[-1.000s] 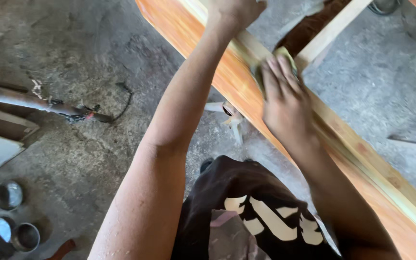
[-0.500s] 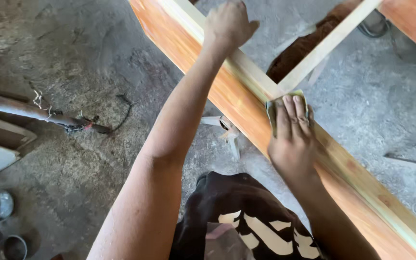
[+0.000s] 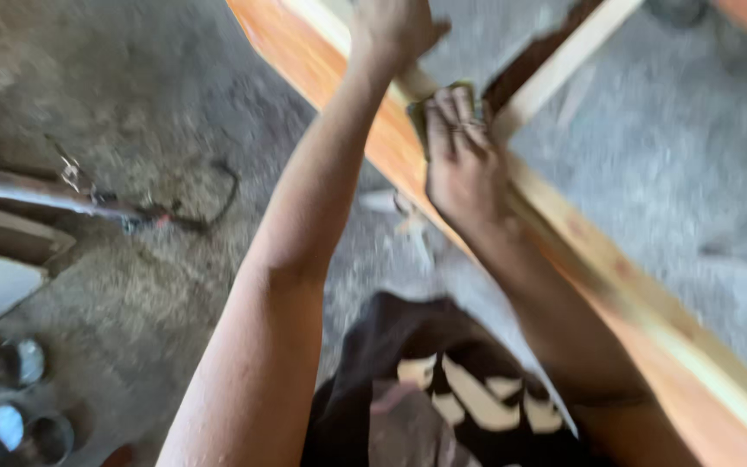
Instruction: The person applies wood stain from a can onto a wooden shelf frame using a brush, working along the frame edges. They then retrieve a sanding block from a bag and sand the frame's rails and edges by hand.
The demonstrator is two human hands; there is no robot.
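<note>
The person's right hand lies flat on a long wooden frame rail that runs diagonally from the far left to the near right. Its fingers are stretched out and close together, pressing a small greenish sanding pad against the pale top face of the rail. Only the pad's edges show past the fingertips, so the palm spreads the pressure over it rather than pinching it. The left hand reaches farther along the same rail, at the far edge of the view. It seems to clasp the wood, probably to steady the piece while the other hand bears down. The picture is too blurred to tell how tightly its fingers close.

A lighter cross slat meets the rail just beyond the right hand, so the pad sits right beside that joint. The rail's side face is orange-brown and its top is paler.

Below lies a rough concrete floor. A metal rod with a dark wire lies on it to the left. Several small round tins stand at the near left corner. The person's dark printed clothing fills the near middle.
</note>
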